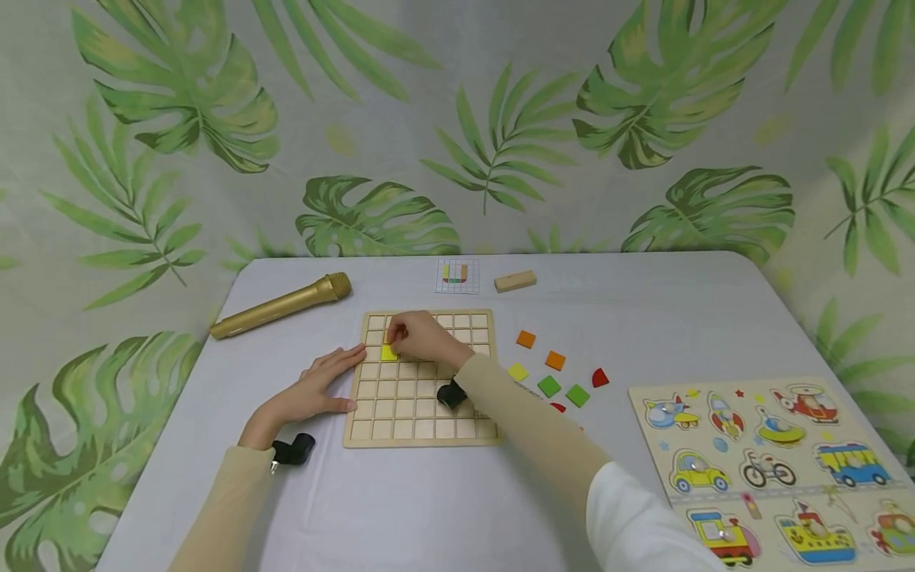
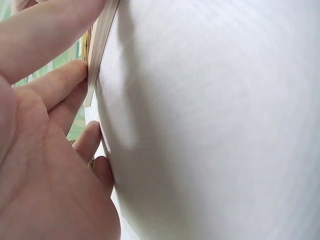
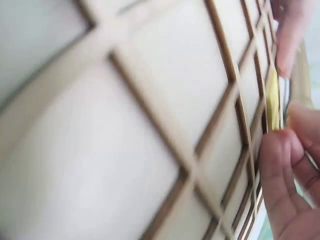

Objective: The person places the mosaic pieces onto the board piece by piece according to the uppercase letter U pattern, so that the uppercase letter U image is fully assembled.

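A light wooden grid board [image 1: 394,390] lies flat on the white table. My left hand [image 1: 319,387] rests with fingers spread against its left edge; in the left wrist view the fingertips [image 2: 77,73] meet the board's side. Over the upper left of the grid, my right hand [image 1: 426,338] has its fingers curled at a yellow square tile [image 1: 389,353]. From the right wrist, thumb and finger come together right at the end of this yellow tile [image 3: 272,100], pinching its edge. Part of the tile is hidden behind the fingers.
Right of the board lie orange tiles [image 1: 555,361], green tiles [image 1: 549,387], another yellow tile [image 1: 518,372] and red pieces [image 1: 600,377]. A pattern card [image 1: 457,276] and wooden block [image 1: 515,281] sit behind, a gold microphone [image 1: 282,306] at left, a vehicle puzzle [image 1: 736,425] at right.
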`<state>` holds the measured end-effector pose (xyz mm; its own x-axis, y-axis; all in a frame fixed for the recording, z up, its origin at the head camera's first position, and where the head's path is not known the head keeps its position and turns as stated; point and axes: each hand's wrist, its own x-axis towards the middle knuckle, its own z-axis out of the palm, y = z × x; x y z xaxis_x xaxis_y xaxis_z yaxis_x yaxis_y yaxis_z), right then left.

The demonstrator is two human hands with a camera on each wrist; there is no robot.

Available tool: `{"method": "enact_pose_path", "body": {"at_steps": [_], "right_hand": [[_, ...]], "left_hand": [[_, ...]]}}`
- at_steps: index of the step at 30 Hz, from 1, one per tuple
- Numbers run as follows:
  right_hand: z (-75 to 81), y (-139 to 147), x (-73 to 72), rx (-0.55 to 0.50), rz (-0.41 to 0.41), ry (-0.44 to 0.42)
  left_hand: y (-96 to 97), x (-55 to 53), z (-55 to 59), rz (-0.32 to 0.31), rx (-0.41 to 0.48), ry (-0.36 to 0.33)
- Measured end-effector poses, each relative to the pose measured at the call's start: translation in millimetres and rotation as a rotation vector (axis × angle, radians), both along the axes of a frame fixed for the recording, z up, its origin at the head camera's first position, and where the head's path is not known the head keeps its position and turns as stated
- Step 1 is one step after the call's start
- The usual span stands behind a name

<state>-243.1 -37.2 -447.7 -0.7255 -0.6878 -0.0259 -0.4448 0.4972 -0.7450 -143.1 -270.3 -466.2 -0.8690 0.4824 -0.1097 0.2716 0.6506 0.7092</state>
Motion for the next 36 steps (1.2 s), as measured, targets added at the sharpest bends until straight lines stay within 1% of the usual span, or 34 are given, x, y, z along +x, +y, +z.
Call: {"method": "enact_pose_path", "body": {"at_steps": [2, 5, 10, 17, 24, 27, 31, 36], "right_hand": [[1.6, 9, -2.3, -0.060, -0.011, -0.070], [4.9, 26, -5.7, -0.122, -0.023, -0.156], [8.9, 57, -11.7, -0.173, -0.055, -0.239], [10.4, 114, -18.1, -0.198, -0.092, -0.251], [14.4, 171, -18.1, -0.191, -0.168, -0.321], [13.9, 192, -18.0, -0.197, -0.190, -0.325], [12.2, 213, -16.7, -0.220, -0.198, -0.337], [9.5, 227, -12.8, -0.216, -0.228, -0.369]], "left_hand": [[-0.1, -0.3, -0.1, -0.001, -0.004, -0.001], [-0.2, -0.7, -0.2, -0.009, -0.006, 0.009], [0.0, -0.9, 0.5, -0.024, -0.007, 0.019], [0.0, -0.7, 0.3, -0.020, -0.010, 0.015], [-0.2, 0.0, 1.1, -0.025, 0.001, 0.020], [-0.4, 0.4, 2.0, -0.022, -0.003, 0.011], [0.3, 1.2, 3.8, -0.017, -0.008, 0.002], [0.6, 0.9, 3.2, -0.019, -0.007, 0.003]]}}
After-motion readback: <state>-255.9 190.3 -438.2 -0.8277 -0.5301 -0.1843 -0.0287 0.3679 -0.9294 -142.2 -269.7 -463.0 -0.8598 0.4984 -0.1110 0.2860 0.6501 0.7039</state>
